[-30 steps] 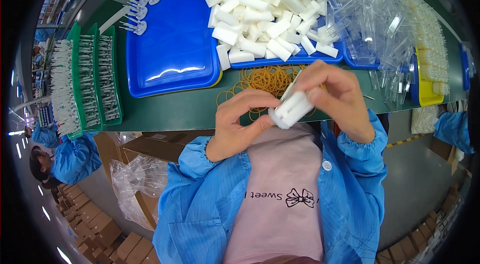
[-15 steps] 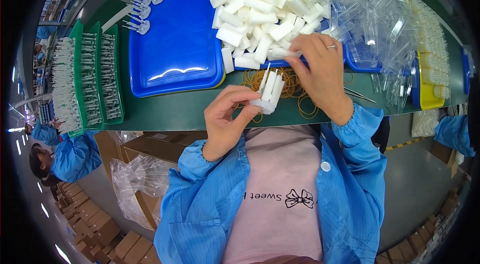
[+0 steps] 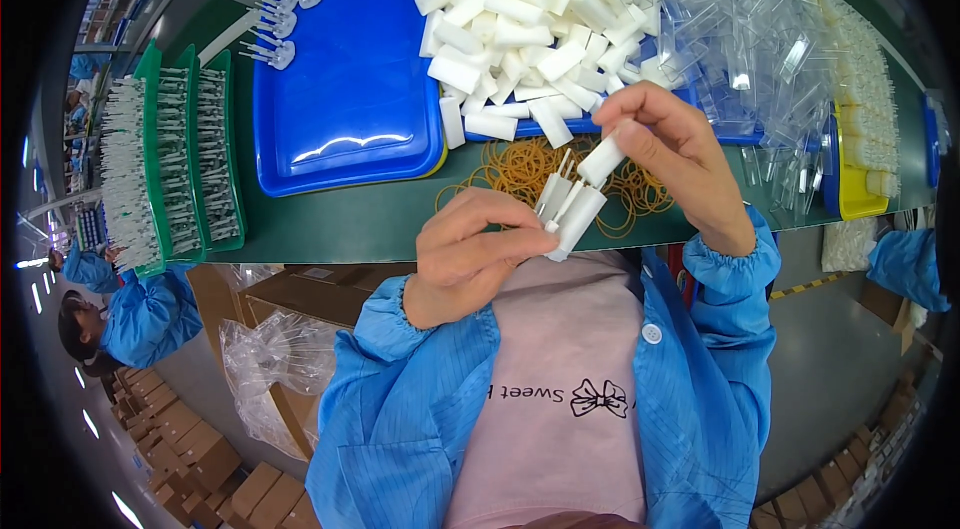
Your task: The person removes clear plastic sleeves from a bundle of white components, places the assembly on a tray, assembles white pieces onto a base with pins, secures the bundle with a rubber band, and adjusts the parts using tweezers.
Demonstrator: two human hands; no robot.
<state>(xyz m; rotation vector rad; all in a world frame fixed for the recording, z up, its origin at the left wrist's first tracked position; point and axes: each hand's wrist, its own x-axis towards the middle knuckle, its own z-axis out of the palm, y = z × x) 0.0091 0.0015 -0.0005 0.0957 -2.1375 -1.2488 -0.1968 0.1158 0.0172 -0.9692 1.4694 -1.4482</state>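
My left hand (image 3: 478,244) pinches the base of a white pronged holder (image 3: 572,216), which tilts up to the right with white blocks and thin pins standing on it. Between the thumb and fingers of my right hand (image 3: 675,154) is a white foam block (image 3: 600,162), just above the holder's upper end. Whether the block touches the pins I cannot tell. Behind both hands lies a heap of similar white blocks (image 3: 510,34) on a blue tray. Tan rubber bands (image 3: 500,169) lie in a tangle on the green table beneath the holder.
A blue tray (image 3: 340,109) at left carries several pronged white parts (image 3: 275,51) along its far edge. Green racks (image 3: 190,159) of similar parts stand farther left. Clear plastic pieces (image 3: 740,39) are piled at right, beside a yellow tray (image 3: 862,191). Another person (image 3: 150,314) sits at far left.
My right hand has drawn back from the heap with a white block and come over the holder. My left hand has moved right, tilting the holder toward it.
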